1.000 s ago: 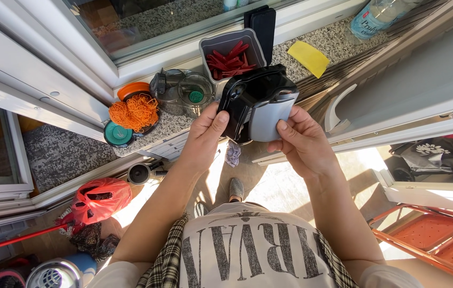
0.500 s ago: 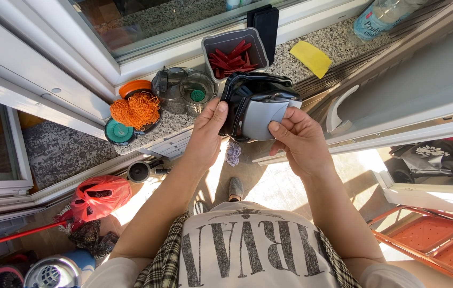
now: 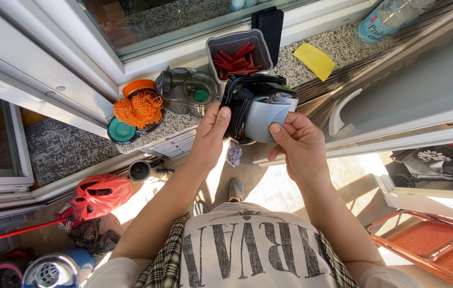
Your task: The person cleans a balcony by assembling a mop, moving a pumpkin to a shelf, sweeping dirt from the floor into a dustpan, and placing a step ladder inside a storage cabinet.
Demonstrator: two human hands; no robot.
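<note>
Starting at the far left: a red bag (image 3: 98, 194) on the floor, a red pole (image 3: 13, 233) beside it, and a blue and white canister (image 3: 55, 269) at the bottom edge. Further along, on the speckled stone sill (image 3: 173, 120): an orange bowl of tangled orange string (image 3: 140, 108), a teal lid (image 3: 121, 130) just beside it, then two clear glass jars (image 3: 189, 88). Behind those, a grey box of red clips (image 3: 239, 56), with a dark flat case (image 3: 269, 24) leaning against the window frame.

At centre, held up over the sill edge: a black and grey pouch-like thing (image 3: 255, 109), exact kind hard to tell. Left hand (image 3: 210, 133) clamped on its black left side, thumb pressed up against it. Right hand (image 3: 301, 144) pinching the lower edge of the grey flap, thumb on top, fingers curled underneath. Both hands close together, joined by the thing between them.

Judging from this: flap partly lifted or folded, inside not yet visible, so the handling looks under way rather than finished.

Right of that: a yellow cloth (image 3: 314, 60), a plastic bottle (image 3: 392, 18), a white handle (image 3: 341, 114), an orange ladder (image 3: 429, 248).
</note>
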